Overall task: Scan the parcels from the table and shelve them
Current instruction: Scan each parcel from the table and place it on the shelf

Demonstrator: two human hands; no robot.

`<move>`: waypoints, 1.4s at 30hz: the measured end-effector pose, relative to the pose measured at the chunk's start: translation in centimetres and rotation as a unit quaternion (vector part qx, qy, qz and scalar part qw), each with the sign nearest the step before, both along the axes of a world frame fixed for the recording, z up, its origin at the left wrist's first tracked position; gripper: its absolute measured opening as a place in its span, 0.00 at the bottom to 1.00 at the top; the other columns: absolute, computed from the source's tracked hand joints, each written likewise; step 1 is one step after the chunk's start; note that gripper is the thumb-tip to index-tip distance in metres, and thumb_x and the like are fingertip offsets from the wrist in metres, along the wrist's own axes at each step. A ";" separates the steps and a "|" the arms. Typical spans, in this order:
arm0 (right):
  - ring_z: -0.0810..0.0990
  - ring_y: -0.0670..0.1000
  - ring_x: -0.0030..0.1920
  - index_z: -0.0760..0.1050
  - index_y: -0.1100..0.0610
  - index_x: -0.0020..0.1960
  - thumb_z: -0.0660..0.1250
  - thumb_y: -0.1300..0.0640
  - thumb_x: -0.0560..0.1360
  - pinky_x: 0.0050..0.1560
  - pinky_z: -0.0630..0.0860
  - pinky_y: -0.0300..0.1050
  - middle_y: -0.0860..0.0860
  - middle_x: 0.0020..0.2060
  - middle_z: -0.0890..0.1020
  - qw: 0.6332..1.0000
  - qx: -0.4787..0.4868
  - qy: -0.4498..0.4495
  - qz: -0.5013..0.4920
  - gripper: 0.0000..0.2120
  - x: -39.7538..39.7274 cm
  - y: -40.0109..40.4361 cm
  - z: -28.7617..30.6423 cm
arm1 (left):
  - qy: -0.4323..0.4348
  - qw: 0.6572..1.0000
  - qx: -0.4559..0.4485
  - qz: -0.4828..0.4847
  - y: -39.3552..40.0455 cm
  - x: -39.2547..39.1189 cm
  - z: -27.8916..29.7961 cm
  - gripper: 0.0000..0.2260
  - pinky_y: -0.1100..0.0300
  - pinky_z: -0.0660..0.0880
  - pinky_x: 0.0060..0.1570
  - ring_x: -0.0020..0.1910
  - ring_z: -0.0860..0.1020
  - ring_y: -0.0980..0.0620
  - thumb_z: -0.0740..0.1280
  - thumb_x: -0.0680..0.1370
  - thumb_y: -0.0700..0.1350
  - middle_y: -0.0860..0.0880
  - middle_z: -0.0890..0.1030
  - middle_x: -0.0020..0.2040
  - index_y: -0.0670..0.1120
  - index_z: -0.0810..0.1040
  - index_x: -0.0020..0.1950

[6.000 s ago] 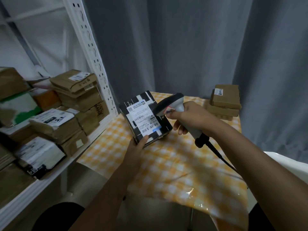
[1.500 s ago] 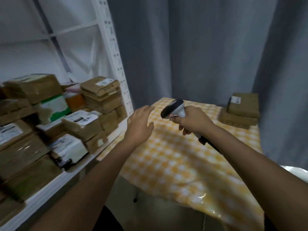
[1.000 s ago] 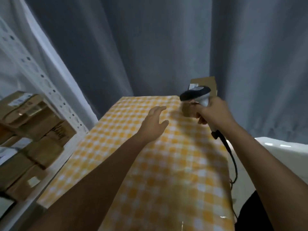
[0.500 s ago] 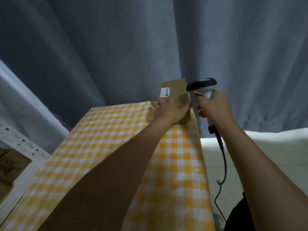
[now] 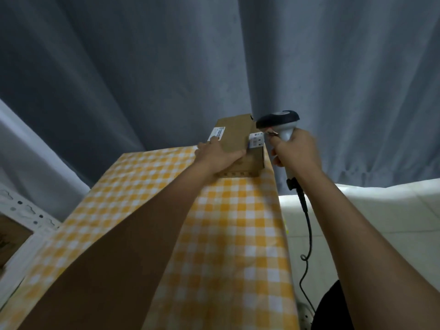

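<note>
- I see the table (image 5: 226, 234) covered with a cloth of yellow and white squares.
- At its far right corner lie two brown cardboard parcels (image 5: 252, 160), one on the other; the lower one touches the cloth.
- At the left edge I see a white metal shelf (image 5: 21, 210), just beside the table, with a brown box (image 5: 12, 239) on it.

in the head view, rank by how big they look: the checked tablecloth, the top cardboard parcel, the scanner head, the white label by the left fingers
1. checked tablecloth, by far the largest
2. top cardboard parcel
3. scanner head
4. white label, smallest

The parcel and scanner sit at about the same distance, so their order seems safe.
</note>
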State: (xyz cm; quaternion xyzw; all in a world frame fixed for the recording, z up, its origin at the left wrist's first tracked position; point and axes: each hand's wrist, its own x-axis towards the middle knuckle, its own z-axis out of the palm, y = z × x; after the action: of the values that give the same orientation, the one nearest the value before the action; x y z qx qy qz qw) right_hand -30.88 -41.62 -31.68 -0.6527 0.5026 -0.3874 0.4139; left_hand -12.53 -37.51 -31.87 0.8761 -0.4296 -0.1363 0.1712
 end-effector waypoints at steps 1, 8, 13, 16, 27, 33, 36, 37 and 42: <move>0.85 0.54 0.35 0.78 0.56 0.46 0.67 0.42 0.76 0.46 0.83 0.58 0.53 0.37 0.85 1.000 0.002 -0.005 0.005 0.16 0.1 0.3 0.1 | 0.012 1.000 -0.017 0.006 1.1 0.7 0.1 0.45 0.46 0.64 0.74 0.76 0.62 0.39 0.67 0.73 0.71 0.40 0.61 0.77 0.48 0.57 0.82; 0.84 0.55 0.34 0.79 0.57 0.42 0.69 0.45 0.76 0.44 0.84 0.57 0.55 0.34 0.83 0.998 0.007 -0.042 0.054 0.15 1.9 2.7 1.0 | 0.028 0.993 -0.099 0.055 12.6 4.5 -0.9 0.40 0.55 0.69 0.65 0.72 0.68 0.43 0.71 0.74 0.64 0.44 0.61 0.76 0.52 0.60 0.80; 0.84 0.54 0.33 0.79 0.55 0.42 0.69 0.46 0.75 0.43 0.84 0.57 0.54 0.35 0.84 0.991 -0.022 0.004 0.133 0.12 4.1 6.1 0.9 | 0.012 0.996 -0.075 0.054 19.8 6.0 -3.1 0.37 0.60 0.68 0.58 0.70 0.69 0.45 0.72 0.75 0.60 0.45 0.63 0.76 0.51 0.62 0.79; 0.84 0.51 0.28 0.79 0.56 0.41 0.70 0.47 0.76 0.43 0.84 0.57 0.52 0.31 0.84 0.980 -0.030 0.035 0.193 0.12 5.1 8.1 0.2 | 0.074 0.995 -0.057 0.034 21.7 6.7 -4.8 0.43 0.57 0.71 0.63 0.71 0.68 0.46 0.74 0.72 0.64 0.46 0.61 0.78 0.52 0.60 0.80; 0.83 0.48 0.26 0.74 0.51 0.37 0.67 0.44 0.78 0.43 0.82 0.53 0.50 0.30 0.84 0.949 -0.097 0.143 0.265 0.14 6.4 11.0 -1.3 | 0.234 0.964 -0.010 0.129 21.5 7.1 -4.5 0.30 0.52 0.80 0.54 0.52 0.80 0.49 0.77 0.72 0.60 0.48 0.80 0.55 0.43 0.74 0.64; 0.82 0.47 0.26 0.76 0.53 0.38 0.68 0.46 0.77 0.43 0.82 0.53 0.49 0.31 0.83 0.955 -0.086 0.126 0.254 0.14 6.4 10.5 -1.0 | 0.310 0.916 -0.216 0.136 21.5 7.7 -3.3 0.11 0.55 0.79 0.50 0.49 0.81 0.49 0.74 0.77 0.43 0.42 0.83 0.54 0.40 0.78 0.55; 0.83 0.49 0.27 0.77 0.54 0.41 0.69 0.49 0.77 0.44 0.83 0.55 0.51 0.33 0.84 0.963 -0.073 0.097 0.241 0.10 6.2 10.1 -1.0 | 0.088 0.950 -0.289 0.081 22.3 7.5 -2.8 0.07 0.62 0.75 0.42 0.44 0.78 0.55 0.71 0.78 0.40 0.51 0.82 0.49 0.44 0.77 0.55; 0.83 0.49 0.27 0.78 0.55 0.42 0.69 0.49 0.76 0.44 0.83 0.56 0.51 0.33 0.84 0.965 -0.069 0.088 0.236 0.10 6.2 9.9 -1.0 | 0.006 0.955 -0.294 0.036 22.8 7.4 -2.9 0.06 0.66 0.74 0.40 0.42 0.77 0.57 0.69 0.80 0.41 0.53 0.81 0.48 0.47 0.77 0.56; 0.83 0.51 0.27 0.78 0.55 0.40 0.69 0.46 0.76 0.44 0.83 0.57 0.53 0.31 0.84 0.965 -0.071 0.076 0.240 0.13 5.8 9.8 -1.0 | -0.187 0.952 -0.171 -0.171 24.5 8.5 -7.5 0.25 0.45 0.74 0.62 0.64 0.77 0.45 0.61 0.81 0.63 0.45 0.79 0.66 0.46 0.78 0.68</move>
State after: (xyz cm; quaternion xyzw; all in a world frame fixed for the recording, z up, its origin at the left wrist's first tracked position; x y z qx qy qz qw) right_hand -25.06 -31.83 -32.71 -0.8093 0.3330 -0.2604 0.4078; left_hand -4.06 -12.97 -39.37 0.7568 -0.6144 0.0786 0.2090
